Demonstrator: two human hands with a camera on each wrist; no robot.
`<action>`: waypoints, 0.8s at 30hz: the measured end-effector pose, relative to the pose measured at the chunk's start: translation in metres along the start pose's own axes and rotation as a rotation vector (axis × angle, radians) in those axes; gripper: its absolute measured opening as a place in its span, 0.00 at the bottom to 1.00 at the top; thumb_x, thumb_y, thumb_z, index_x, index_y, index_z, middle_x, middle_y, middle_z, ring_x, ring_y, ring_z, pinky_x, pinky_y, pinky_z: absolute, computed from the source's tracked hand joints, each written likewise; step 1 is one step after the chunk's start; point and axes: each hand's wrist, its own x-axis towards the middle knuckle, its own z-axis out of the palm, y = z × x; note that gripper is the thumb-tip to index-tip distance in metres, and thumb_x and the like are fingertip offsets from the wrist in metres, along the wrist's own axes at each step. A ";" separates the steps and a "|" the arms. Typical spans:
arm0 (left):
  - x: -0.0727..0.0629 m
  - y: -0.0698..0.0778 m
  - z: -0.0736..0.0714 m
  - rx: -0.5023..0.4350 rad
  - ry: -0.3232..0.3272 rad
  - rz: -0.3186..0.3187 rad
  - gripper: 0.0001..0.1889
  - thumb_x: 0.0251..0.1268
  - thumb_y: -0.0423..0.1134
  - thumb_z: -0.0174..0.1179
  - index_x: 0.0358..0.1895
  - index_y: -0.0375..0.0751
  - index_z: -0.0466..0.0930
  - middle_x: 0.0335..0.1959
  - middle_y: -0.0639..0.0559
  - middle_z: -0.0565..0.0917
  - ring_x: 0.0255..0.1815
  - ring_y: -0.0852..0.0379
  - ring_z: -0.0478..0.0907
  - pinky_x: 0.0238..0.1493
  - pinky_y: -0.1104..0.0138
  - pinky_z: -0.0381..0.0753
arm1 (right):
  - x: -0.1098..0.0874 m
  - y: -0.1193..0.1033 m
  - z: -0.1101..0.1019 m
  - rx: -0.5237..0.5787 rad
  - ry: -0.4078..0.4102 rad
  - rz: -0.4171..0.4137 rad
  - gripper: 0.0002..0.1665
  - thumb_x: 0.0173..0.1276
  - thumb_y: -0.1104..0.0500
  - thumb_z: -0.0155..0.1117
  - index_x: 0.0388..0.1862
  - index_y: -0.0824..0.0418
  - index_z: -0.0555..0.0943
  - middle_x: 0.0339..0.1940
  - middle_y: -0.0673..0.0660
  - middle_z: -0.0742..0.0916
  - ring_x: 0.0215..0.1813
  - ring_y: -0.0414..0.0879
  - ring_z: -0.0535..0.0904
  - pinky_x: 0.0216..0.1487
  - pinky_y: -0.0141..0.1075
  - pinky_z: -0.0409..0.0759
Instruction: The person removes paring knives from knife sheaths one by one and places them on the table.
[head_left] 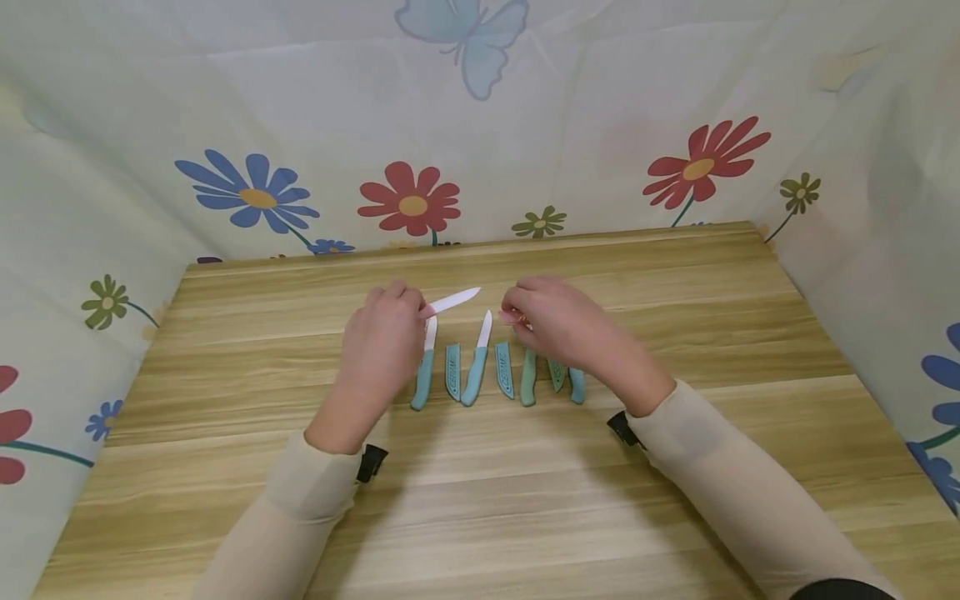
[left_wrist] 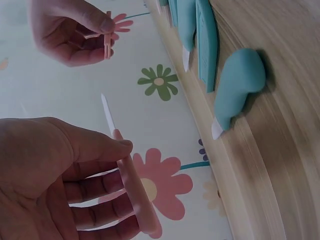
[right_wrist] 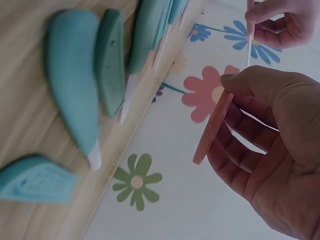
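My left hand (head_left: 382, 337) grips a paring knife (left_wrist: 137, 195) by its pink handle, thumb against the fingers. In the head view its white blade (head_left: 456, 300) points right, toward the other hand. Between thumb and fingertips of my right hand (head_left: 562, 329) is a pink blade sheath (right_wrist: 214, 129), held apart from the knife. Below the hands lie a blue knife (head_left: 423, 379), a blue sheath (head_left: 453, 375), a second blue knife (head_left: 475, 377) and another blue sheath (head_left: 504, 372). Farther right are a green knife (head_left: 528, 382), a green sheath (head_left: 557, 375) and a blue-handled knife (head_left: 577, 387), partly hidden by the right hand.
Everything lies on a wood-grain table (head_left: 480, 517). A white curtain (head_left: 322, 108) printed with flowers and a butterfly hangs behind the far edge and along both sides. A black wrist mount (head_left: 371, 463) shows at the left cuff, another (head_left: 624, 428) at the right.
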 end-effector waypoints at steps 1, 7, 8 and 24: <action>0.000 -0.001 -0.001 -0.002 0.000 -0.009 0.11 0.78 0.40 0.65 0.43 0.33 0.87 0.40 0.43 0.83 0.41 0.41 0.80 0.34 0.49 0.87 | 0.003 -0.002 0.001 0.001 -0.008 0.003 0.08 0.77 0.58 0.69 0.48 0.61 0.88 0.42 0.53 0.86 0.45 0.50 0.81 0.52 0.42 0.82; -0.003 -0.013 -0.002 -0.010 -0.011 -0.058 0.10 0.77 0.37 0.64 0.43 0.31 0.86 0.38 0.42 0.82 0.39 0.40 0.80 0.34 0.48 0.87 | 0.022 -0.013 0.005 0.021 -0.047 0.003 0.09 0.77 0.57 0.70 0.49 0.61 0.88 0.43 0.53 0.86 0.43 0.48 0.82 0.50 0.40 0.83; -0.003 -0.015 -0.003 -0.011 -0.016 -0.068 0.10 0.78 0.37 0.64 0.43 0.30 0.86 0.37 0.42 0.82 0.39 0.40 0.80 0.35 0.48 0.87 | 0.024 -0.015 0.005 0.022 -0.052 0.000 0.09 0.77 0.56 0.69 0.49 0.61 0.88 0.43 0.53 0.87 0.43 0.48 0.82 0.50 0.40 0.83; -0.013 -0.043 -0.010 -0.041 -0.075 -0.192 0.10 0.75 0.34 0.62 0.44 0.26 0.82 0.34 0.37 0.79 0.34 0.39 0.78 0.33 0.47 0.84 | 0.066 -0.047 0.010 0.137 -0.185 0.020 0.19 0.82 0.53 0.61 0.64 0.59 0.83 0.44 0.51 0.87 0.39 0.45 0.81 0.46 0.39 0.80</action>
